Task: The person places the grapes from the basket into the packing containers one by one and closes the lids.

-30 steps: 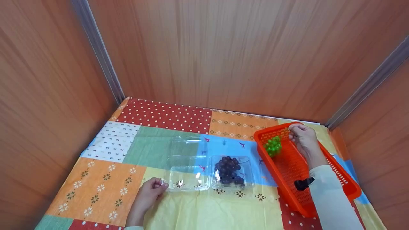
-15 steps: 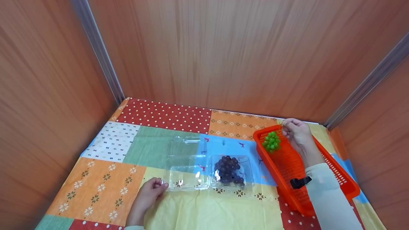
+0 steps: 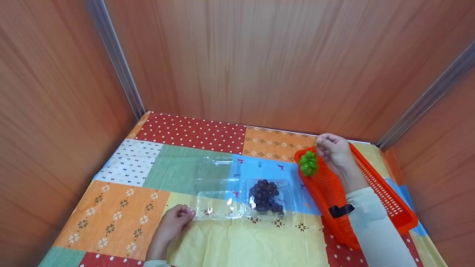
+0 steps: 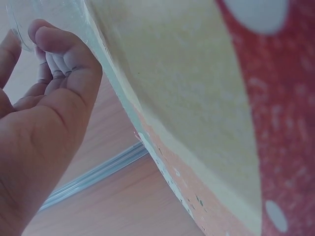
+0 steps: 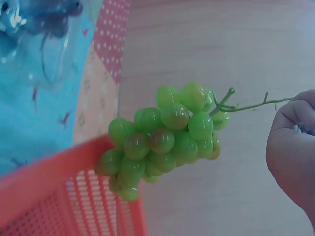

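- Right hand (image 3: 336, 152) is mostly closed, thumb and fingertips pinching the bare stem (image 5: 256, 104) of the green grapes (image 3: 308, 163).
- That bunch dangles below the fingers at the far left corner of the orange basket (image 3: 330, 185), overlapping its rim in the head view. Can't tell whether any grapes actually touch the plastic.
- Up close in the right wrist view, the grapes are glossy, packed tight, a few with a brownish blush. The stem has little side twigs.
- Left hand (image 3: 172, 222) has its fingers curled in, with thumb and fingers pinching the near left corner of the clear box (image 3: 217, 204). The left wrist view only catches a bit of the box's edge at the top corner.
- The box lies open on the table, two shallow see-through halves side by side, plus a clear flap at the back of the left one.
- Purple grapes (image 3: 264, 196) sit in the right half, between the left hand and the basket.
- Basket's set at a slant on the right, holes all along its walls, right forearm reaching across it in a pale sleeve (image 3: 378, 226) with a black gadget (image 3: 339, 211) at the wrist.
- Under everything: a patchwork tablecloth (image 3: 111, 230), dots, flowers and plain squares.
- Wood-grain panels (image 3: 237, 66) stand around the table.
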`<state>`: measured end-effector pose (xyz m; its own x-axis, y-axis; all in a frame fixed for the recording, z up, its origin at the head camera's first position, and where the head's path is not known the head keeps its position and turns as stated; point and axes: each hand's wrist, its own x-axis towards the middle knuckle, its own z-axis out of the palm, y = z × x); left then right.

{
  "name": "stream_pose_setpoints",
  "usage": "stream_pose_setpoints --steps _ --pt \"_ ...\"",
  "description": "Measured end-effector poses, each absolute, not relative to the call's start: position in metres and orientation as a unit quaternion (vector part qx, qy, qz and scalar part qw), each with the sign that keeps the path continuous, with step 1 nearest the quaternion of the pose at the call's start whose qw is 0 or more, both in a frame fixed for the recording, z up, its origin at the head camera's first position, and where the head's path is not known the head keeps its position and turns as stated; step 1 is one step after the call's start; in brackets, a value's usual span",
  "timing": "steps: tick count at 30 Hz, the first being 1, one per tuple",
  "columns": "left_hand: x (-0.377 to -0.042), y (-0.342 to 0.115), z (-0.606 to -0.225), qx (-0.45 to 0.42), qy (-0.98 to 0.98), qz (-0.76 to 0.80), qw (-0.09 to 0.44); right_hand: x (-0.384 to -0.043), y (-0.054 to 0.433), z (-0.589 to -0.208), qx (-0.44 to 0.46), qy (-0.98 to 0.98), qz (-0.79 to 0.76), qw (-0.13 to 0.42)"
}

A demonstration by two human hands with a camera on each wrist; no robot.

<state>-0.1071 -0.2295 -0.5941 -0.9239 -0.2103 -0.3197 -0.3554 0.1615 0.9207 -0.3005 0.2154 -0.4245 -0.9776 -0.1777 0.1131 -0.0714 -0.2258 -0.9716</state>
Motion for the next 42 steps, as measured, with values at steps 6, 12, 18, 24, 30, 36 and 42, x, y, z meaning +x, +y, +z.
stream_pose_setpoints --steps 6,12,18,24,30,36,42 --pt "-0.107 -0.230 -0.593 -0.202 0.755 0.619 0.073 -0.294 0.196 -0.422 -0.122 0.604 -0.786 0.051" --pt "-0.108 -0.231 -0.594 -0.202 0.755 0.618 0.081 -0.290 0.176 -0.422 -0.163 0.592 -0.786 0.069" --pt "-0.107 -0.230 -0.594 -0.199 0.757 0.617 0.077 -0.283 0.146 -0.425 -0.221 0.579 -0.779 0.099" --pt "-0.107 -0.228 -0.592 -0.189 0.759 0.620 0.059 -0.280 0.114 -0.428 -0.238 0.568 -0.775 0.144" --pt "-0.107 -0.226 -0.590 -0.186 0.760 0.620 0.060 -0.277 0.092 -0.428 -0.244 0.570 -0.766 0.169" --pt "-0.107 -0.227 -0.591 -0.196 0.759 0.616 0.077 -0.272 0.074 -0.428 -0.258 0.562 -0.766 0.176" --pt "-0.107 -0.230 -0.592 -0.194 0.759 0.617 0.073 -0.268 0.051 -0.436 -0.249 0.570 -0.759 0.193"
